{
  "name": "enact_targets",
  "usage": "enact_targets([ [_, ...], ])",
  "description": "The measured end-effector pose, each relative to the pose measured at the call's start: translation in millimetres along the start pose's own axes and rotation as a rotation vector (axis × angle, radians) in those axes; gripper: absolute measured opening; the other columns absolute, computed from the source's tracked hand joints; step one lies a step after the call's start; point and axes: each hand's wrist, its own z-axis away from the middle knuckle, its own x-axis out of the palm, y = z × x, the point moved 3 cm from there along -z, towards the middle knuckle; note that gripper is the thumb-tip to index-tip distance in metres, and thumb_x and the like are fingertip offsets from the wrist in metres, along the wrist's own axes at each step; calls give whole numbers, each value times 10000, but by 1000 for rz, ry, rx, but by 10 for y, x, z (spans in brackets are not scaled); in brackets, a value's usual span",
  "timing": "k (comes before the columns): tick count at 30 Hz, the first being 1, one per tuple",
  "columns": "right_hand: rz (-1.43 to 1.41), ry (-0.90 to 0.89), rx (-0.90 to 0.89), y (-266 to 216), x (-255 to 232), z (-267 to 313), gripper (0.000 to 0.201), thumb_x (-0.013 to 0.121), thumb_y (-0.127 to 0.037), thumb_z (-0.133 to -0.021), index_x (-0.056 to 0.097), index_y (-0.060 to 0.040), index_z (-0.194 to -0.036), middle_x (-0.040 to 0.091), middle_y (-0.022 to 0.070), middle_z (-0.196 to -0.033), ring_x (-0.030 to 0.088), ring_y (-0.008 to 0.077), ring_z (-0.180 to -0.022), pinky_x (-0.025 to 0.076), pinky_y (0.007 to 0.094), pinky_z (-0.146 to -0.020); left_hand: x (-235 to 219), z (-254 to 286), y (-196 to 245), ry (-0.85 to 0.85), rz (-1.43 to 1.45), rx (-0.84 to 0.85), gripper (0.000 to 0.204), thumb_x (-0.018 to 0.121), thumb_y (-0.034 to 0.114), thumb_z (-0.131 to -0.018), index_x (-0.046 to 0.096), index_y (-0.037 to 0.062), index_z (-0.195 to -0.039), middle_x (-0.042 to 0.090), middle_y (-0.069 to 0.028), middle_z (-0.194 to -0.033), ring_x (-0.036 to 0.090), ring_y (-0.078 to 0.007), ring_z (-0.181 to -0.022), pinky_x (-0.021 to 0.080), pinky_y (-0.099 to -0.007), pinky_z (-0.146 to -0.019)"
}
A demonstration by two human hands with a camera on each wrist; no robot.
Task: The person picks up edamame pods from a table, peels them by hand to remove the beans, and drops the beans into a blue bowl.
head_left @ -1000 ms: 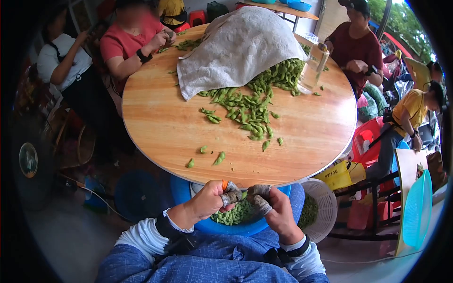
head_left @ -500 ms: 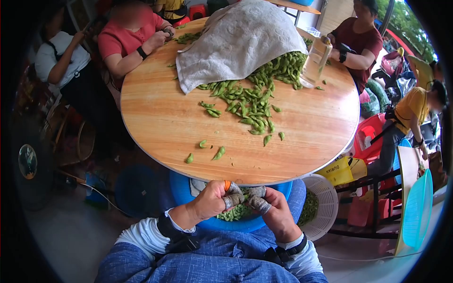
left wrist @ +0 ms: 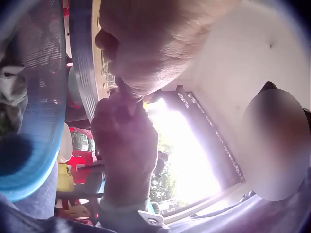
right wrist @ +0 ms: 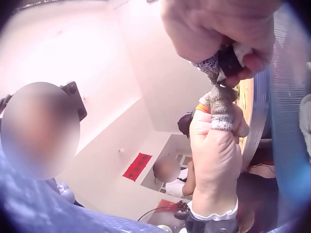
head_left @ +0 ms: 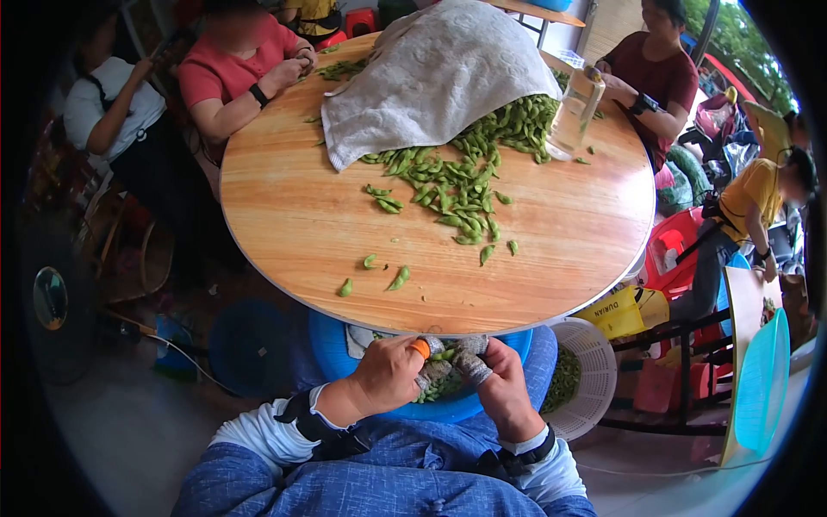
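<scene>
In the head view my left hand [head_left: 388, 372] and right hand [head_left: 506, 389] meet over a blue basin [head_left: 329, 355] at the table's near edge. Knitted grey finger covers wrap some fingertips, and an orange band circles a left finger. Between the fingertips both hands pinch a green edamame pod [head_left: 444, 354], partly hidden by the fingers. Shelled green beans [head_left: 441, 388] show in the basin below. The right wrist view catches both hands, the left [right wrist: 217, 141] below the right [right wrist: 221, 29], thumbs and fingers close together.
On the round wooden table [head_left: 293, 215], edamame pods [head_left: 461, 202] spill from under a grey towel [head_left: 431, 86]. A clear plastic bottle [head_left: 573, 116] stands beside the heap. A white basket [head_left: 594, 379] of green pieces is right of my knee. Other people are around the table.
The left hand has turned over somewhat, its back now facing up more, and both hands sit slightly lower. A green pod shows more clearly between the fingertips. The person across right shifted their arms.
</scene>
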Motion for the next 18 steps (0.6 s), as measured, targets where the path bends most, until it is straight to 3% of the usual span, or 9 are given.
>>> enact_targets([
  [2,-19,-32,59,8,-20,3,209,545,-53,-805,534,28,-996,583,38,-942,538,94,-830,429,229,-750,22,9,-19,32,-3,24,260,563,45,-633,533,-19,-883,575,-190,-799,565,-330,-725,455,-362,-637],
  [5,-77,-66,35,71,-46,3,214,546,-58,-806,534,26,-1002,582,43,-951,534,96,-848,424,232,-760,176,43,-130,102,287,68,221,562,61,-685,535,-8,-893,562,-189,-775,557,-340,-711,447,-365,-620],
  [8,-78,-105,-87,140,-27,-13,216,542,-64,-811,533,22,-1009,580,42,-957,526,99,-866,413,236,-775,183,46,-132,178,532,-17,147,503,140,-813,547,17,-882,560,-90,-738,543,-203,-667,419,-294,-614],
  [11,11,-140,-188,107,-3,-38,213,535,-68,-817,532,20,-1011,578,37,-959,519,99,-871,404,239,-786,283,88,-181,32,1122,-342,152,460,178,-859,542,55,-890,516,-13,-701,451,-94,-585,358,-216,-530],
  [14,79,-179,-212,115,-22,-63,213,528,-67,-820,528,19,-1015,575,33,-959,514,98,-872,398,237,-792,311,105,-153,52,1545,-612,140,464,200,-865,536,82,-886,482,30,-695,374,-42,-560,279,-174,-487],
  [17,76,-190,-182,94,-18,-68,222,531,-61,-817,523,20,-1023,575,32,-961,512,97,-876,399,238,-793,332,116,-158,-74,1806,-627,163,460,223,-869,529,75,-873,475,28,-689,357,-37,-548,248,-176,-467],
  [18,67,-186,-168,82,-17,-65,226,534,-59,-815,521,20,-1026,576,32,-962,512,97,-878,400,240,-792,352,127,-186,-70,1688,-623,192,462,244,-867,533,66,-878,485,14,-693,377,-52,-555,275,-188,-479],
])
